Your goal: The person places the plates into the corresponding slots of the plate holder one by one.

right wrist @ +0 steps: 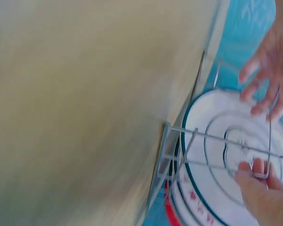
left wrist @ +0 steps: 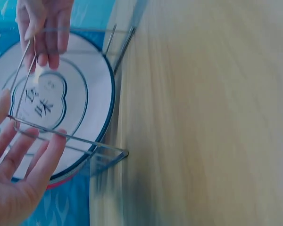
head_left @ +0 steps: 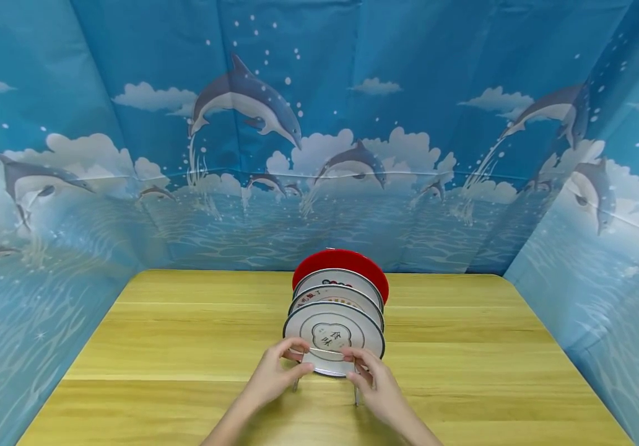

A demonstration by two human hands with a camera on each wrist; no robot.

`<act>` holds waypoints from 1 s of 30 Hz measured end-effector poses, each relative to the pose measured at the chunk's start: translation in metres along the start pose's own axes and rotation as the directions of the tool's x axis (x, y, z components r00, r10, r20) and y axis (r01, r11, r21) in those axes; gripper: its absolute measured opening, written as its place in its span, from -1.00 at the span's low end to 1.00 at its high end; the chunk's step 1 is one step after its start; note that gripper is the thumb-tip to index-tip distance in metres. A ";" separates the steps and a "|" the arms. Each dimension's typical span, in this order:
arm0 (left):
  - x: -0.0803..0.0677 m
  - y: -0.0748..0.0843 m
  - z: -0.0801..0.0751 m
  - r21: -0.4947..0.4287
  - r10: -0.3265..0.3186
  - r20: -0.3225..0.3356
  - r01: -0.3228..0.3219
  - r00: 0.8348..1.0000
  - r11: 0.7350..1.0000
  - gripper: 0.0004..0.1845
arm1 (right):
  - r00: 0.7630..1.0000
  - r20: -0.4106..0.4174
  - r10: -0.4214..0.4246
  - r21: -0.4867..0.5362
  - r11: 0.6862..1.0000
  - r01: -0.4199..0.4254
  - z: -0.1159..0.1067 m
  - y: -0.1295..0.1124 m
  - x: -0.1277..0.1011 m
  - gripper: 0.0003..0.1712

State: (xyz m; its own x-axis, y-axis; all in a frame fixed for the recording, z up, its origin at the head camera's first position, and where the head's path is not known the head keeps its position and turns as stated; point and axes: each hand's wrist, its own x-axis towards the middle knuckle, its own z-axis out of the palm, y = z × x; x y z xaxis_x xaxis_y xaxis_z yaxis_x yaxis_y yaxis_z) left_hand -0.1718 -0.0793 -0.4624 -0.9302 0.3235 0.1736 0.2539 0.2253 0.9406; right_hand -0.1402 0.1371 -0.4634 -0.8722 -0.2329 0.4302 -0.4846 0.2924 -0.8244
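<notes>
A wire dish rack (left wrist: 127, 153) stands on the table, holding several plates upright one behind another. The front plate (head_left: 319, 319) is white with a dark rim, dark rings and characters at its centre. Behind it are more white plates with dark rims, and at the back a larger red plate (head_left: 342, 257). My left hand (head_left: 280, 371) pinches the rack's front wire frame at its left corner between thumb and fingers. On the other side, my right hand (head_left: 372, 378) grips the right corner of the same frame, its fingertips in front of the front plate.
The yellow wood-grain table (head_left: 186, 347) extends to both sides of the rack. A blue curtain (head_left: 436, 229) printed with dolphins, clouds and waves hangs behind the table's far edge and along both sides.
</notes>
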 end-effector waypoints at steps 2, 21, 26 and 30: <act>0.001 0.001 0.006 0.009 0.015 -0.024 -0.015 1.000 1.000 -0.65 | 0.999 0.030 0.016 0.008 1.000 -0.017 -0.007 0.003 0.002 -0.62; 0.019 -0.002 0.032 0.065 0.089 -0.126 -0.081 0.988 0.995 -0.61 | 0.983 0.124 0.136 0.049 0.989 -0.143 -0.035 0.023 0.019 -0.61; 0.018 -0.002 0.034 0.047 0.124 -0.154 -0.118 0.980 0.992 -0.62 | 0.975 0.147 0.167 0.055 0.983 -0.176 -0.037 0.025 0.021 -0.60; 0.018 -0.003 0.034 0.038 0.111 -0.147 -0.106 0.983 0.994 -0.62 | 0.982 0.128 0.136 0.047 0.989 -0.143 -0.037 0.024 0.019 -0.58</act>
State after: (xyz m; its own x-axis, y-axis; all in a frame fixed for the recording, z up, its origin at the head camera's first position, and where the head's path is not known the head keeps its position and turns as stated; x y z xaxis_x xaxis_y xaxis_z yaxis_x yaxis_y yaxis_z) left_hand -0.1799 -0.0432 -0.4718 -0.9252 0.2079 0.3174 0.3609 0.2243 0.9052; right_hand -0.1712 0.1740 -0.4617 -0.9142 -0.3081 0.2633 -0.3514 0.2789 -0.8937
